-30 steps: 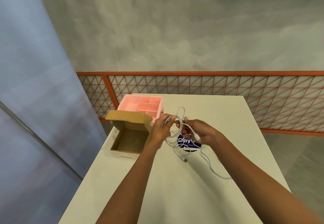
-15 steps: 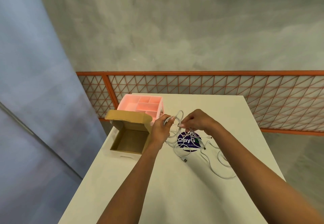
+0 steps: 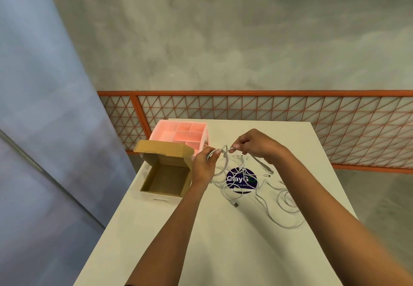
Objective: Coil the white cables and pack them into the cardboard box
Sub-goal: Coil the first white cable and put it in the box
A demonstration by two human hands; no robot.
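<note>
Box (image 3: 166, 179): open, lid flap up, at the table's (image 3: 223, 252) left edge; no cable inside.
Tray (image 3: 178, 132): pink, compartmented, just behind box.
Left hand (image 3: 203, 165): fingers curled round a few coiled loops, raised just right of box.
Cables (image 3: 234, 204): rest lies tangled on table over a dark sticker (image 3: 241, 180), loops trailing right.
Right hand (image 3: 254, 145): thumb and fingertips pinch one strand close to left hand.

box (image 3: 166, 179) set on table (image 3: 223, 252) at 9 o'clock of cables (image 3: 233, 201) | tray (image 3: 185, 131) placed just beyond box at 12 o'clock | cables laid over sticker (image 3: 242, 180), trailed toward 4 o'clock
</note>
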